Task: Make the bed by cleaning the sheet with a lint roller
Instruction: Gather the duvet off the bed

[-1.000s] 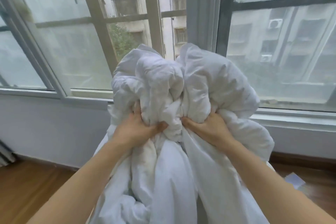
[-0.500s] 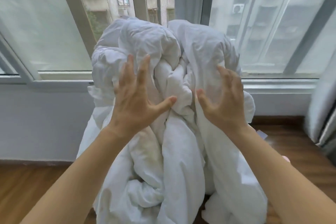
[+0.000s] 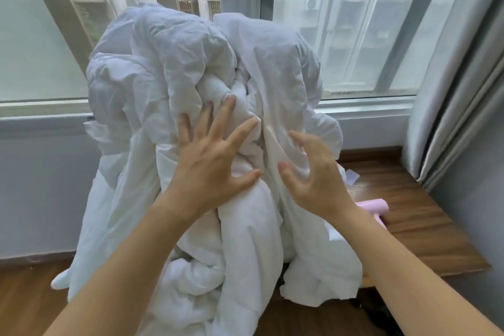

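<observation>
White sheet [image 3: 191,68] bunched in tall crumpled heap against window [image 3: 354,22], draping to floor; left hand [image 3: 212,169] flat on folds, fingers spread; right hand [image 3: 313,177] just beside, fingers apart and slightly curled, gripping nothing; pink roller [image 3: 375,206] behind right wrist on ledge [image 3: 422,221].

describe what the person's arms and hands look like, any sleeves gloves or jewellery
Both forearms are bare as far as the frame shows, with no sleeve in view. The left hand and the right hand wear no gloves. No ring, watch or bracelet shows on the fingers or wrists. The nails look short and unpainted.
</observation>
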A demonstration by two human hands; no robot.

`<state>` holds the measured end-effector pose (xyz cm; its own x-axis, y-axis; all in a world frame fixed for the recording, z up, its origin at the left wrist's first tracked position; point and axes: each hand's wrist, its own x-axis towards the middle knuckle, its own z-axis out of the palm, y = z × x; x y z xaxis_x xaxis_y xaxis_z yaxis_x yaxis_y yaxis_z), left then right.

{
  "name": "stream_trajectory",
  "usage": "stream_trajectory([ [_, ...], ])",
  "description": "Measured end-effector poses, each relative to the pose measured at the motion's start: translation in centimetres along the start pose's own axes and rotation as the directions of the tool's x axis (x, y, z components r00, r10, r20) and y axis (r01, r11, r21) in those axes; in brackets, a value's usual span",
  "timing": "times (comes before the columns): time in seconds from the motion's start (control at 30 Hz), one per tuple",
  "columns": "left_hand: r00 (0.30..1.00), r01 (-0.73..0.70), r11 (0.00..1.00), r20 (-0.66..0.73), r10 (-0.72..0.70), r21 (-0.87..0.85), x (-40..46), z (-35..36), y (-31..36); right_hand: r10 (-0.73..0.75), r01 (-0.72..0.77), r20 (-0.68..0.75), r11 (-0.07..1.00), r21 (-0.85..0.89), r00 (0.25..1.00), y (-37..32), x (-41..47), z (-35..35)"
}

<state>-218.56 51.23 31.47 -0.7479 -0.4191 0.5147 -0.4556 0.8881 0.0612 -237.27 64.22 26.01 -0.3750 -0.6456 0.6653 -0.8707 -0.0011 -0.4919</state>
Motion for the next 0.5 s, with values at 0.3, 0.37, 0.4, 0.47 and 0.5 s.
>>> stream_trajectory([
  [0.3, 0.925, 0.116, 0.993, 0.364, -0.113, 0.014, 3.9, 2.8, -1.2, 0.043, -0.055, 0.521, 0.998, 0.006, 0.852, 2.6, 2.3, 0.3],
  [0.37, 0.933, 0.122, 0.992, 0.337, -0.126, 0.034, 4.4, 1.6, -0.7, 0.030, -0.044, 0.523, 0.999, 0.015, 0.852, 2.3, 2.6, 0.1],
  [0.4, 0.946, 0.127, 0.991, 0.295, -0.131, 0.033, 4.3, 0.7, -0.4, 0.023, -0.039, 0.501, 0.999, 0.021, 0.865, 2.1, 2.6, -0.1],
  [0.47, 0.974, 0.133, 0.991, 0.184, -0.135, 0.023, 3.4, -1.0, 0.7, -0.007, 0.002, 0.422, 1.000, 0.013, 0.906, 1.5, 2.0, -0.8],
  [0.5, 0.983, 0.135, 0.991, 0.127, -0.136, 0.016, 2.6, -1.7, 1.3, -0.040, 0.042, 0.369, 0.999, 0.003, 0.929, 1.4, 1.5, -1.0],
])
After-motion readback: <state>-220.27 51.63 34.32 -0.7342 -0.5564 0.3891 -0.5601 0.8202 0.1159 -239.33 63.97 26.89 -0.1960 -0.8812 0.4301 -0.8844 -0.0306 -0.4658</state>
